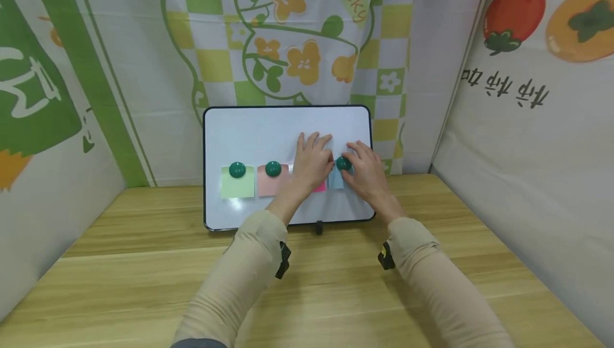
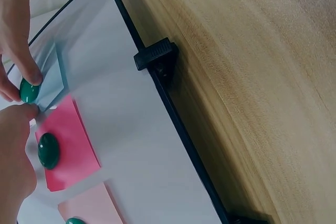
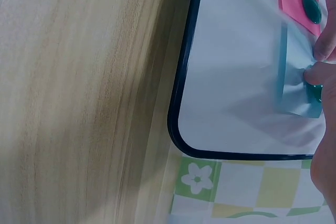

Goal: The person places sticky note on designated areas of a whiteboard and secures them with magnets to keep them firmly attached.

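A white board (image 1: 283,135) with a black frame leans upright at the back of the table. My right hand (image 1: 366,172) pinches a round green magnet (image 1: 343,163) between thumb and fingers against a light blue sticky note (image 3: 296,77) on the board's right side. The magnet (image 2: 29,91) covers part of that note. Just left of it, my left hand (image 1: 312,164) has several fingers spread up over the board. Its fingertip touches the blue note's edge. Partly behind the left hand is a bright pink note (image 2: 71,145) under another green magnet (image 2: 49,151).
Farther left on the board, a green note (image 1: 237,185) and a pale pink note (image 1: 271,184) each carry a green magnet. A black clip-like foot (image 1: 318,227) supports the board's lower edge on the wooden table (image 1: 336,294). Printed curtains hang behind and beside.
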### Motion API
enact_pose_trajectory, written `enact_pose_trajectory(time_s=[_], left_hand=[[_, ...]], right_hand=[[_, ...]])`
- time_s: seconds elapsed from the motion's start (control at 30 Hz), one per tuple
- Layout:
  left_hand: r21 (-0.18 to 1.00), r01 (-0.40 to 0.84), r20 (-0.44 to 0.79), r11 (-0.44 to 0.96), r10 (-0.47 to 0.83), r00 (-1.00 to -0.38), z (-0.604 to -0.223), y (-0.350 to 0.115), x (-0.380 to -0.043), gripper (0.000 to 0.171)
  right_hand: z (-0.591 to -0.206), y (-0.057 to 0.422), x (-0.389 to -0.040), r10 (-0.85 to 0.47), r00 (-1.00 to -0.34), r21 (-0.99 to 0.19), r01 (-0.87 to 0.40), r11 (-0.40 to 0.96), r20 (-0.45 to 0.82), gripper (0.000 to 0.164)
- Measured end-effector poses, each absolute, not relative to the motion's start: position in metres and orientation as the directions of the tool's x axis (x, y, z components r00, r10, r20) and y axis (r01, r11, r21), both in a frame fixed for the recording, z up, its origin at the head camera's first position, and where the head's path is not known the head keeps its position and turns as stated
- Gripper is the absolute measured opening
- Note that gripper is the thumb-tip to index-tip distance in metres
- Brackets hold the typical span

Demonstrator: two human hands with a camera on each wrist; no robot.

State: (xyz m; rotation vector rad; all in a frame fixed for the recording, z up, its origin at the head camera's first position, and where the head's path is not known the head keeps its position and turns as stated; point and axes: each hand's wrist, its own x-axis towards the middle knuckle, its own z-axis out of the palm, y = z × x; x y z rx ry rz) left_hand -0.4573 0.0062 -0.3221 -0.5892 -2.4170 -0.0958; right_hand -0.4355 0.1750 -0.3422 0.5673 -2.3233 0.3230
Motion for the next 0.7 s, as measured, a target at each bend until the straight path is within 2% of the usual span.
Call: enact_pose_trajectory(time_s=[0.37, 0.7], left_hand=[[-0.107, 0.410, 0.608, 0.906, 0.386, -0.694, -0.3208, 0.0074, -0.4564, 0.013], [-0.114, 0.408, 0.595, 0.906, 0.392, -0.702, -0.3217, 0.0033, -0.4536, 0.022]], right_hand=[[-0.3457, 0.1743, -0.4393, -0.298, -0.674, -0.079, -0.469, 0.880, 0.676, 0.042], [-0.3473, 0.1749, -0.4386, -0.291, -0.659, -0.087, -0.477, 0.875, 0.693, 0.045]])
